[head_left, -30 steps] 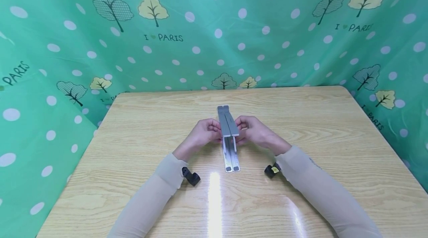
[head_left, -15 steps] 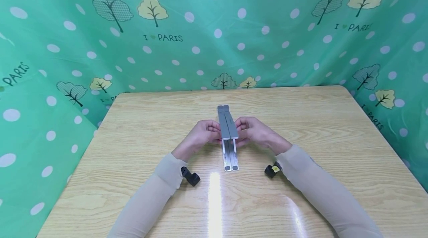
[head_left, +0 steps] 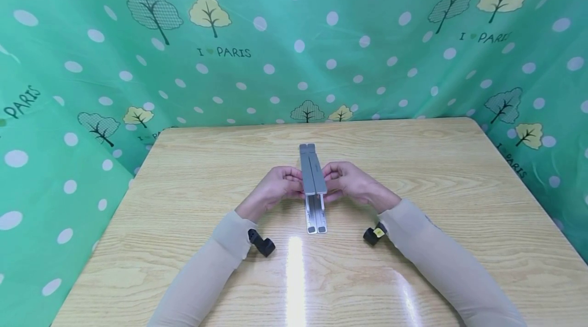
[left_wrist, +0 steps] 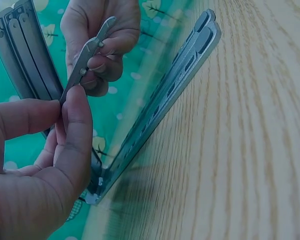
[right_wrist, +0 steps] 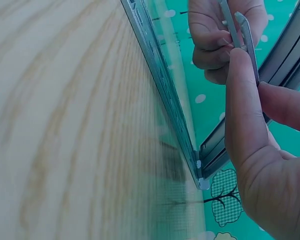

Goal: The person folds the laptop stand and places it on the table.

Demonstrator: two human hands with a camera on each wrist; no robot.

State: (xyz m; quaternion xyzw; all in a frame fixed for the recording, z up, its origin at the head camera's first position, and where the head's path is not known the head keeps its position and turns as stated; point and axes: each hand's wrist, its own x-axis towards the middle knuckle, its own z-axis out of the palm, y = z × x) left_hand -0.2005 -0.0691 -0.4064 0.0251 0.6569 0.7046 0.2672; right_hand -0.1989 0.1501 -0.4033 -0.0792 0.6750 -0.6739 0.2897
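A grey metal folding laptop stand (head_left: 314, 174) stands partly unfolded on the table, its upper bars tilted up over the base bars (head_left: 316, 222). My left hand (head_left: 280, 184) is at its left side, pinching a small notched support leg (left_wrist: 81, 64) between thumb and index finger. From the other side my right hand (head_left: 348, 184) pinches the matching support leg (right_wrist: 250, 47) the same way. In both wrist views the base rails (left_wrist: 160, 112) meet the raised bars (right_wrist: 287, 57) at a hinge at the far end. The upper bars hide some fingertips in the head view.
The wood-grain table (head_left: 206, 164) spreads around the stand, with a bright light streak (head_left: 295, 281) near the front. A green dotted curtain (head_left: 275, 77) hangs behind and beside it. Small black cameras (head_left: 262, 243) sit at both wrists.
The near end of the upper bars has moved slightly toward me, and the near end of the base has shifted slightly away. Both hands keep their pinch and have hardly moved.
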